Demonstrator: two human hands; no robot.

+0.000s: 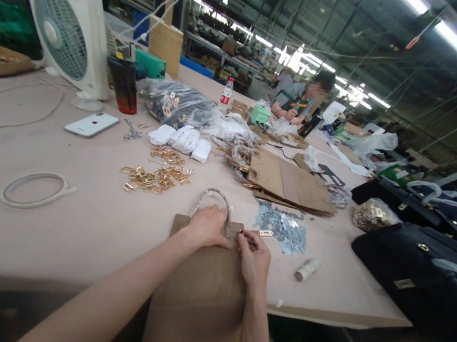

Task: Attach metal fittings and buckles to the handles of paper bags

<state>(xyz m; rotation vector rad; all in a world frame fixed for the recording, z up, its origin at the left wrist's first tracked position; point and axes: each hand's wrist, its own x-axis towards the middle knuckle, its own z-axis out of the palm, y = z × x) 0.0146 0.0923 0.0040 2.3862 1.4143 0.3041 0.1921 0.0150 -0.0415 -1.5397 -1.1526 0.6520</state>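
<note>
A brown bag panel [200, 289] hangs over the table's front edge, its top end lying on the table. A plastic-wrapped handle loop [216, 192] rises from that end. My left hand [208, 225] is closed over the panel's top edge at the handle, thumb lying on the front. At the top right corner my right hand [255, 256] pinches with thumb and forefinger; a small glint shows at the tips, too small to name. Just beyond these fingers lies a gold metal plate [265, 233]. Grey metal pieces [283, 227] are heaped behind it.
Gold fittings [160, 174] lie in heaps, with a tape roll [35, 190] to their left. More brown panels [288, 181] are stacked ahead. A thread spool [307, 270] and black bags [417, 272] are at right. Farther back are a phone [91, 125], a fan [65, 21] and a co-worker [299, 98].
</note>
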